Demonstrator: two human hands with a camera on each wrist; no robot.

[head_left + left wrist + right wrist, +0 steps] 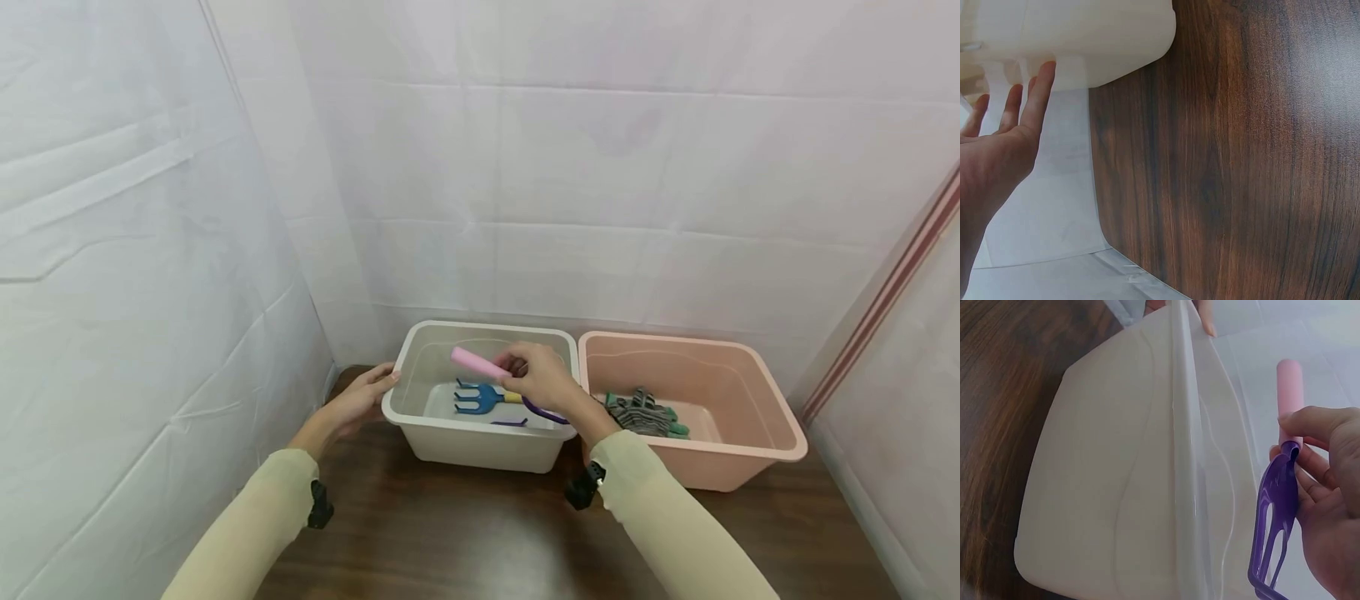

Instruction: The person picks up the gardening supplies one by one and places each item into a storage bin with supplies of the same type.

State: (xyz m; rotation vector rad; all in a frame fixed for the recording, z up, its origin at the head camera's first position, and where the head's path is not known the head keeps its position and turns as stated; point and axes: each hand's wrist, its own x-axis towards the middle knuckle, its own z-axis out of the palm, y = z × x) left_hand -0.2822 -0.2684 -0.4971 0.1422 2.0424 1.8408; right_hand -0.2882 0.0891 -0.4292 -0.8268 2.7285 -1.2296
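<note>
My right hand (542, 377) pinches a hand rake by its pink handle (477, 362), holding it over the off-white bin (480, 446). The rake's purple slotted head (1280, 500) points toward my wrist, its tips bent. My left hand (362, 402) touches the bin's left side at the rim; in the left wrist view its fingers (1036, 100) look mostly straight against the outer wall. Inside that bin lies a blue hand rake (480, 398) with a yellow part, its handle partly hidden by my right hand. A thin purple piece (510, 422) shows near the front wall.
A pink bin (693, 462) stands right beside the off-white one, with grey and green gloves (647, 415) in it. Both bins sit on a dark wooden table (450, 533). White sheeting (525, 183) rises behind and at the sides.
</note>
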